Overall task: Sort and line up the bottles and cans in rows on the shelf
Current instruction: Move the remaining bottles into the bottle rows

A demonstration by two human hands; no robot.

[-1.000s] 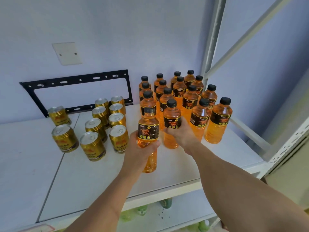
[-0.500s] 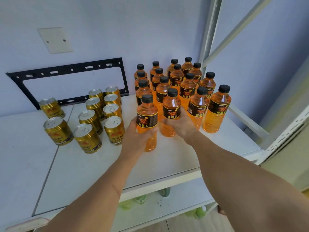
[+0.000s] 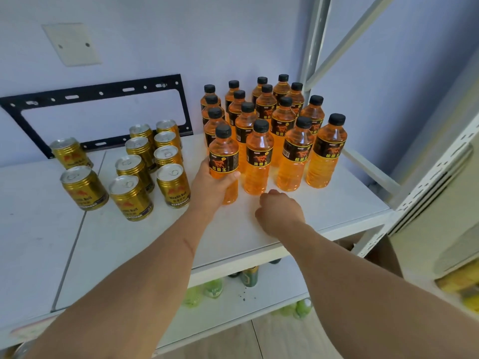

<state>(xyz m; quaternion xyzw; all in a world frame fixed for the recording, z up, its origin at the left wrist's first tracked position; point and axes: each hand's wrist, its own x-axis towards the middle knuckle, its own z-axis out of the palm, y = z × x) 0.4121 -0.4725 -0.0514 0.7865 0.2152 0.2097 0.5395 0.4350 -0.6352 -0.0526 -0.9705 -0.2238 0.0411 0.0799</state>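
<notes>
Several orange drink bottles [image 3: 272, 117] with black caps stand in rows at the back right of the white shelf [image 3: 145, 242]. My left hand [image 3: 211, 187] grips the front-left bottle [image 3: 224, 164], which stands upright at the left end of the front row. Beside it stands a second front bottle [image 3: 259, 159]. My right hand [image 3: 281, 211] is just in front of that bottle, fingers curled, holding nothing. Several gold cans [image 3: 153, 161] stand in two columns to the left, with two more cans [image 3: 77, 172] apart from them further left.
A black metal bracket [image 3: 103, 94] leans against the wall behind the cans. A white upright post [image 3: 311, 47] and diagonal brace bound the shelf on the right. Green bottles [image 3: 212, 288] sit on the lower shelf. A seam [image 3: 75, 244] divides the shelf boards.
My right hand has let go of the second front bottle and drawn back toward me. My left hand has set its bottle into the front row, still gripping it.
</notes>
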